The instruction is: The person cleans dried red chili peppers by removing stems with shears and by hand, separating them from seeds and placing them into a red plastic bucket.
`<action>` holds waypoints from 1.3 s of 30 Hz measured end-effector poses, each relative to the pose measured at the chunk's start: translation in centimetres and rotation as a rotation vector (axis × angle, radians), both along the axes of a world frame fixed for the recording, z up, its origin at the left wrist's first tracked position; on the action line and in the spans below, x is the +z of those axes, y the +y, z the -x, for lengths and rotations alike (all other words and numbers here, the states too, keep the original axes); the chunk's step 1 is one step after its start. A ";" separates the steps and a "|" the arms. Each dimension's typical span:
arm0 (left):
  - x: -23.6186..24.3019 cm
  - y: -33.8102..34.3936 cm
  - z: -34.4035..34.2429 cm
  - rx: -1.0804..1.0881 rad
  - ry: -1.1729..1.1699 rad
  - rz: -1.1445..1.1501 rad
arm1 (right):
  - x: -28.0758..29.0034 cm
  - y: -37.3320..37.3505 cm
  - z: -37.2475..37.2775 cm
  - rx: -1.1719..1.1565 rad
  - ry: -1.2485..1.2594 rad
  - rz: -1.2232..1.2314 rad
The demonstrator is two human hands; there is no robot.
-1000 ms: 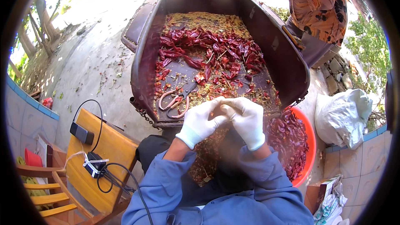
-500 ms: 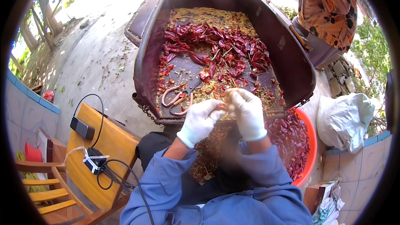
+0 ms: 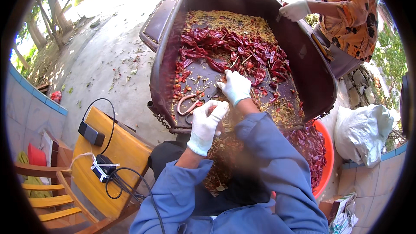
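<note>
My left hand (image 3: 209, 120), in a white glove, is curled shut on a small red chili piece just before the cart's front lip (image 3: 179, 129). My right hand (image 3: 235, 87), also gloved, reaches inside the cart, thumb and forefinger apart beside the heap of dried red chilis (image 3: 260, 54). Below and left of it lie pink-handled scissors (image 3: 184, 104), partly hidden by my left hand. Yellow seeds (image 3: 229, 21) and chili scraps are scattered over the cart floor. A red basin (image 3: 327, 160) full of chilis stands below the cart on the right.
A co-worker (image 3: 351, 13) at top right has a gloved hand (image 3: 294, 11) at the cart's rim. A wooden chair (image 3: 112, 156) with cables and black devices stands at left. A white sack (image 3: 362, 134) sits at right. Low tiled walls (image 3: 34, 104) flank both sides.
My right hand has left my left and moved forward into the cart. My left hand has risen slightly to the right. The co-worker's hands have come lower, and the whole view has shifted.
</note>
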State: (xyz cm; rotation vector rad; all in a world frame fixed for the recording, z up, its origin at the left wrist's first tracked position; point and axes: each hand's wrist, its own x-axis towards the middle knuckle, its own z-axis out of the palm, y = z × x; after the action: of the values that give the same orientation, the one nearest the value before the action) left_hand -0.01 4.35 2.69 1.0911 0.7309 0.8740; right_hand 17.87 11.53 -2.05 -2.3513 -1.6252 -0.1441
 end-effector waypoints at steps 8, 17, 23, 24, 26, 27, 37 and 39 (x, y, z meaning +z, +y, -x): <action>0.7 0.3 0.2 0.045 0.095 0.056 | 1.1 -3.3 -0.7 0.177 0.458 -0.338; 0.2 -0.4 -1.3 0.299 0.457 -0.753 | 6.6 -12.4 2.3 0.495 0.521 -0.422; 0.0 -0.6 -1.0 0.145 0.451 -0.760 | 7.0 -15.2 2.0 0.564 0.488 -0.383; -0.3 -0.6 -1.2 0.188 0.396 -0.783 | 6.9 -15.6 1.8 0.589 0.527 -0.412; -0.4 -0.7 -1.1 0.219 0.396 -0.752 | 7.2 -16.5 1.1 0.454 1.038 -0.371; -0.4 -0.8 -1.0 0.234 0.397 -0.736 | 7.4 -16.8 1.0 0.376 1.291 -0.343; -1.4 -1.6 -1.5 0.294 0.581 -1.175 | 5.9 -15.6 2.4 0.207 0.557 -0.338; -1.5 -1.5 -1.4 0.282 0.599 -1.182 | 5.8 -15.5 2.4 0.225 0.443 -0.337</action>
State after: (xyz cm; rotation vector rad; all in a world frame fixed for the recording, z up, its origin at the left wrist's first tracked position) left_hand 1.38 2.83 1.15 2.4115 0.8688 1.2781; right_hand 15.46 -3.99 3.73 -1.7807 -1.4919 0.1315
